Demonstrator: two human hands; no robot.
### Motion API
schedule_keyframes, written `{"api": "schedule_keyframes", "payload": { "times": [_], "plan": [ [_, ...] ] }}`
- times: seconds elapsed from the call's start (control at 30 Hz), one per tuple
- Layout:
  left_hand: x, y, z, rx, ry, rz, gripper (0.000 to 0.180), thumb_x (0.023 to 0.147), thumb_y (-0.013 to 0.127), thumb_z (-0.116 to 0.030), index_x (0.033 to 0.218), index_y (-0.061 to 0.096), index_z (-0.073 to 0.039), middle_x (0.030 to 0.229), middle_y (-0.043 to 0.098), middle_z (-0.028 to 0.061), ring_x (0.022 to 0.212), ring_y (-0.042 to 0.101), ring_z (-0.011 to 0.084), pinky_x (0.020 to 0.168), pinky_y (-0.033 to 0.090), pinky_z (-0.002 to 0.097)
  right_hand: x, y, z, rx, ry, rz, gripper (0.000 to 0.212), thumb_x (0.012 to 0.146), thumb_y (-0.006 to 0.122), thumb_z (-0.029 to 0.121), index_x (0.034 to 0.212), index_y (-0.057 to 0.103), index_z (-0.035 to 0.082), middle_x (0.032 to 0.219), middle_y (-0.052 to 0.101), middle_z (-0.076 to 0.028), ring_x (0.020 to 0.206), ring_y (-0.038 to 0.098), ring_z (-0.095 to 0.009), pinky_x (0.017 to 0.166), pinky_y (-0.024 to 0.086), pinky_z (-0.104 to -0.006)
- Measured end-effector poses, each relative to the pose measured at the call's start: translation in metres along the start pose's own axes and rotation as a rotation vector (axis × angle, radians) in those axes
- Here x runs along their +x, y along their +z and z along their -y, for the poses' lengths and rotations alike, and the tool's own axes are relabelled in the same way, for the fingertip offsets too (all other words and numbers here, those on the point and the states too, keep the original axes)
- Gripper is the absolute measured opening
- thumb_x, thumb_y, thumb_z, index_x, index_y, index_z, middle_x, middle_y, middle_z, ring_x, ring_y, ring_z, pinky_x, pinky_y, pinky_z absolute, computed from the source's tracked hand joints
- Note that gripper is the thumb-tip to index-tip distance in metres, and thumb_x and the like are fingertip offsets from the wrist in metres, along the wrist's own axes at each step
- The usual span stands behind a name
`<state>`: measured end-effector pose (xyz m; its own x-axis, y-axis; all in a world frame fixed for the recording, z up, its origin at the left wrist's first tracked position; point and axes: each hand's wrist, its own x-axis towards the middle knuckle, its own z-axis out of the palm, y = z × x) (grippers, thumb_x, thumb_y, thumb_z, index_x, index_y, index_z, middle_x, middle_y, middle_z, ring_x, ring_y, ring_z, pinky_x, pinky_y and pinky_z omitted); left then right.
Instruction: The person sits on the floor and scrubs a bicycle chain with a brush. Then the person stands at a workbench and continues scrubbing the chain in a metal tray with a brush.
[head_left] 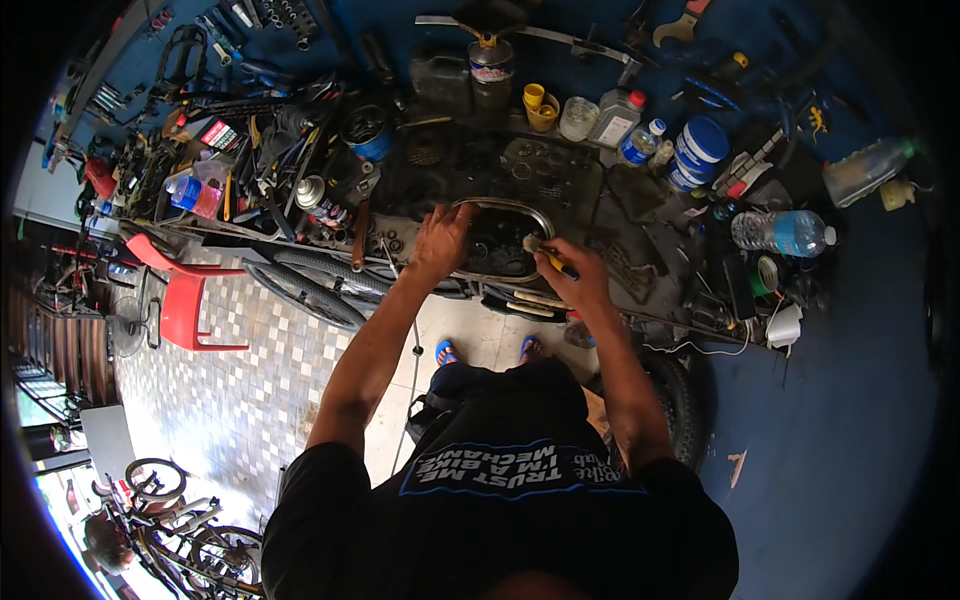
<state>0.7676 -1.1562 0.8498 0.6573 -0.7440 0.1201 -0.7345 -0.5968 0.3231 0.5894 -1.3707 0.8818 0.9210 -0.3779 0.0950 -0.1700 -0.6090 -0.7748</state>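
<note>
An oval metal pan point(518, 202) sits at the front of the dark, greasy workbench, with dark liquid and small parts point(488, 246) in it. My left hand point(440, 240) grips the pan's left end, its fingers over the rim; the thumb is hard to make out. In my right hand point(578, 278) is a brush with a yellow and black handle point(564, 267). Its pale bristles point(531, 243) are over the right side of the pan. Whether they touch any part cannot be seen. Left of the pan lie small rings point(392, 240) and a wrench with a brown handle point(361, 235).
Bottles, a spray can point(318, 200), a blue tub point(700, 150) and a clear water bottle point(783, 234) crowd the bench. A chain point(630, 268) lies to the right. Bicycle tires point(320, 285) are below the bench edge. A red chair point(195, 300) stands at left; another person point(108, 543) is by bicycles.
</note>
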Motion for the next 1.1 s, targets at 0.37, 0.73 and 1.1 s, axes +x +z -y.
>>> {"api": "schedule_keyframes", "payload": {
  "times": [0.37,0.73,1.1],
  "plan": [
    [-0.008,0.008,-0.029,0.006,0.171,0.032,0.048,0.084,0.074,-0.013,0.131,0.066,-0.015,0.131,0.065,0.0167,0.124,0.061,0.0359,0.104,0.053,0.0478,0.000,0.002,0.005,-0.010,-0.003,0.015,0.033,0.094,0.079,0.034,0.114,0.075,0.008,0.100,0.079,-0.013,0.097,0.077,-0.028,0.084,0.058,-0.0373],
    [-0.007,0.020,-0.013,-0.004,0.074,0.216,0.052,0.090,0.074,-0.020,0.140,0.062,-0.014,0.138,0.063,0.0180,0.119,0.068,0.0391,0.099,0.058,0.0475,-0.002,0.002,0.004,0.033,-0.053,0.010,0.033,0.094,0.079,0.033,0.113,0.074,0.007,0.098,0.078,-0.015,0.094,0.077,-0.031,0.081,0.057,-0.0390],
    [0.003,0.016,-0.021,0.104,0.187,0.206,0.062,0.088,0.077,-0.020,0.146,0.057,-0.015,0.138,0.062,0.0172,0.120,0.068,0.0372,0.094,0.061,0.0476,-0.002,0.006,0.009,0.014,-0.060,-0.013,0.028,0.092,0.078,0.032,0.107,0.075,0.009,0.095,0.078,-0.014,0.090,0.077,-0.031,0.076,0.057,-0.0415]
  ]
}}
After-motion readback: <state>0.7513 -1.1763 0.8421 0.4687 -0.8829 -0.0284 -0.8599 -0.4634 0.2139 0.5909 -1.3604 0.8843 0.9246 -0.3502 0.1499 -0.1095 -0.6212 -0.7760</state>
